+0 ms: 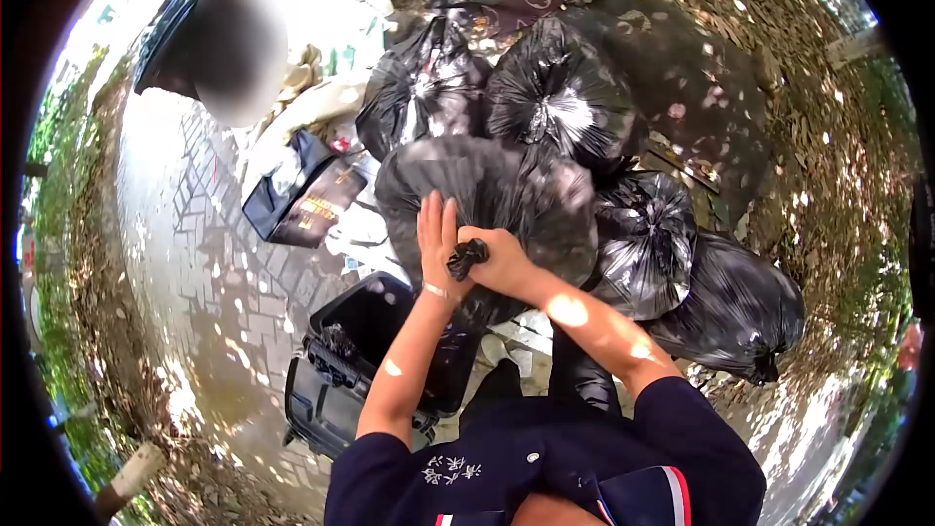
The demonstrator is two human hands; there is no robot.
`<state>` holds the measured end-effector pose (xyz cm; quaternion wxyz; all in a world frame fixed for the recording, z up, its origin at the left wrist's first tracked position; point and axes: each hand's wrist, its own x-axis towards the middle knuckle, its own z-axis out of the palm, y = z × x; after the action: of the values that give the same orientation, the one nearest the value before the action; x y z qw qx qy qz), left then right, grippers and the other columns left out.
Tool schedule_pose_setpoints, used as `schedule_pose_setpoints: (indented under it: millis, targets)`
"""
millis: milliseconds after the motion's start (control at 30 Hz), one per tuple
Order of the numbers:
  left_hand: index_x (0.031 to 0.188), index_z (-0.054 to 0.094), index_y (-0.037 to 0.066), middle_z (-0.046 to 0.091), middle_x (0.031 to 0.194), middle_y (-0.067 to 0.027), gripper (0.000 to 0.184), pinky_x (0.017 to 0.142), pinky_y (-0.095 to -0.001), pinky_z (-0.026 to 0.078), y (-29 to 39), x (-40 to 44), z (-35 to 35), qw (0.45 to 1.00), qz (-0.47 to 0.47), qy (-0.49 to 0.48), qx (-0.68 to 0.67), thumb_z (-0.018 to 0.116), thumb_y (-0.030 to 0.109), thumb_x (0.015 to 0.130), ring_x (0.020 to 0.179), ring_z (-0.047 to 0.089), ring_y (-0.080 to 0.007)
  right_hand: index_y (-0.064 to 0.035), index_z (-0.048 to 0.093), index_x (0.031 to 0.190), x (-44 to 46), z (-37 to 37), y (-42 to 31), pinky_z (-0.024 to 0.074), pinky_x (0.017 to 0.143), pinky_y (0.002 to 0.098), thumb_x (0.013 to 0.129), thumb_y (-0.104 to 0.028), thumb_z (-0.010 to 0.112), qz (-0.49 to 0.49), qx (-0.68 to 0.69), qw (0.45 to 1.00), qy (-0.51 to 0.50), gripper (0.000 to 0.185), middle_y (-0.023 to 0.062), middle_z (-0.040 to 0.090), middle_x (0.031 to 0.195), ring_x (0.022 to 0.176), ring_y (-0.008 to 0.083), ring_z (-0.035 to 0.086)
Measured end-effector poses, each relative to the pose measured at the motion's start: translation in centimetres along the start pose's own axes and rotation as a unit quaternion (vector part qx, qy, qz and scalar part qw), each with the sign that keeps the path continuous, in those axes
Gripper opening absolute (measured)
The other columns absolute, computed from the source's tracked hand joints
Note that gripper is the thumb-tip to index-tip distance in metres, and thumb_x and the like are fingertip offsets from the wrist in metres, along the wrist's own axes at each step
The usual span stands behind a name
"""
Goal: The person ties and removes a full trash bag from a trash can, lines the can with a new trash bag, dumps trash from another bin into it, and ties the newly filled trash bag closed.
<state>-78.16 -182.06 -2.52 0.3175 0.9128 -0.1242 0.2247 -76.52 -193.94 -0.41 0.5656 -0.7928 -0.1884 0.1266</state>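
A large, full black garbage bag is in front of me, its gathered neck bunched and twisted. My right hand is closed around that neck. Against the neck and the bag's side lies my left hand, its fingers stretched out and pointing away from me. The palm side of the left hand is hidden. Part of the bag's underside cannot be seen behind my hands and forearms.
Two tied black bags stand beyond, with more tied bags at the right. An open black bin is at the lower left. A printed bag lies on the paving. Another person is at the upper left.
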Motion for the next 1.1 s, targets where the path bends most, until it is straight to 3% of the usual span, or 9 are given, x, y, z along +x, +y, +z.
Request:
schedule_pose_setpoints:
  millis: [133, 333, 533, 600, 667, 800, 933, 1000, 1100]
  targets:
    - [0.090, 0.050, 0.006, 0.052, 0.095, -0.0099, 0.041, 0.087, -0.0386, 0.029, -2.0, 1.8, 1.5, 0.984, 0.024, -0.176, -0.016, 0.063, 0.021, 0.054, 0.099, 0.043, -0.0264, -0.0055, 0.047, 0.085, 1.7, -2.7, 1.5, 0.0410, 0.063, 0.0255, 0.062, -0.009, 0.062, 0.036, 0.126, 0.991, -0.005, 0.028, 0.0068, 0.054, 0.074, 0.066, 0.0112, 0.051]
    - [0.082, 0.054, 0.003, 0.056, 0.076, -0.0108, 0.018, 0.067, -0.0297, 0.039, -5.1, 0.7, 4.5, 0.966, -0.141, -0.036, -0.215, 0.057, 0.003, 0.064, 0.076, 0.052, -0.0257, -0.0042, 0.043, 0.103, 3.4, -4.6, 2.4, 0.0377, 0.078, 0.0258, 0.057, -0.009, 0.067, -0.060, 0.191, 0.977, 0.067, 0.051, 0.0053, 0.051, 0.092, 0.085, 0.0130, 0.048]
    - [0.099, 0.049, -0.003, 0.051, 0.099, -0.0044, 0.022, 0.079, -0.0248, 0.035, -10.8, 0.8, 11.7, 0.802, -0.364, 0.077, -0.467, 0.046, 0.008, 0.080, 0.088, 0.045, -0.0151, -0.0015, 0.046, 0.105, 1.6, -7.0, 10.6, 0.0362, 0.082, 0.0283, 0.063, -0.007, 0.060, -0.142, -0.214, 0.955, 0.146, 0.044, 0.0109, 0.051, 0.097, 0.094, 0.0199, 0.047]
    - [0.099, 0.049, -0.003, 0.051, 0.100, -0.0047, 0.023, 0.078, -0.0253, 0.034, -6.9, 4.4, 8.6, 0.808, -0.357, 0.133, -0.450, 0.047, 0.010, 0.080, 0.089, 0.045, -0.0149, -0.0018, 0.052, 0.093, 2.0, -9.7, 10.4, 0.0417, 0.069, 0.0284, 0.071, -0.010, 0.048, -0.005, 0.011, 0.985, 0.170, 0.024, 0.0155, 0.055, 0.079, 0.074, 0.0192, 0.052]
    - [0.100, 0.048, -0.002, 0.050, 0.100, -0.0050, 0.024, 0.078, -0.0257, 0.034, -4.3, 6.9, 6.9, 0.810, -0.352, 0.181, -0.434, 0.047, 0.012, 0.081, 0.089, 0.044, -0.0147, 0.0005, 0.048, 0.075, 1.7, -13.6, 12.4, 0.0355, 0.046, 0.0321, 0.074, -0.015, 0.046, 0.043, -0.232, 0.961, 0.145, 0.015, 0.0098, 0.048, 0.058, 0.052, 0.0182, 0.044]
    - [0.105, 0.044, 0.001, 0.049, 0.099, -0.0062, 0.040, 0.075, -0.0302, 0.040, -3.9, 9.9, 6.3, 0.706, -0.538, 0.238, -0.394, 0.053, 0.028, 0.077, 0.085, 0.047, -0.0176, 0.0010, 0.049, 0.089, 1.1, -18.0, 11.9, 0.0353, 0.072, 0.0312, 0.080, -0.026, 0.045, 0.186, 0.093, 0.938, 0.279, 0.029, 0.0090, 0.052, 0.083, 0.078, 0.0160, 0.047]
    - [0.102, 0.044, -0.003, 0.049, 0.098, -0.0108, 0.039, 0.072, -0.0286, 0.042, -6.3, 9.8, 6.2, 0.660, -0.509, 0.253, -0.492, 0.047, 0.029, 0.080, 0.083, 0.049, -0.0189, 0.0052, 0.046, 0.102, -0.2, -21.5, 11.9, 0.0331, 0.080, 0.0242, 0.078, -0.026, 0.050, 0.199, 0.236, 0.921, 0.238, 0.040, 0.0062, 0.052, 0.096, 0.090, 0.0144, 0.044]
    - [0.100, 0.046, -0.003, 0.051, 0.097, -0.0114, 0.030, 0.074, -0.0294, 0.043, -8.2, 8.8, 5.2, 0.771, -0.381, 0.134, -0.493, 0.042, 0.021, 0.081, 0.085, 0.051, -0.0214, 0.0036, 0.049, 0.092, 0.1, -22.8, 12.2, 0.0355, 0.074, 0.0232, 0.078, -0.021, 0.051, 0.151, 0.164, 0.964, 0.143, 0.028, 0.0026, 0.053, 0.086, 0.082, 0.0105, 0.045]
    - [0.099, 0.047, 0.000, 0.051, 0.097, -0.0103, 0.027, 0.081, -0.0347, 0.040, -7.3, 10.1, 2.9, 0.632, -0.296, 0.133, -0.704, 0.033, 0.017, 0.084, 0.090, 0.050, -0.0236, -0.0002, 0.052, 0.081, -1.1, -24.7, 15.6, 0.0395, 0.063, 0.0218, 0.075, -0.004, 0.053, 0.137, 0.015, 0.979, 0.150, 0.008, -0.0004, 0.054, 0.074, 0.068, 0.0077, 0.047]
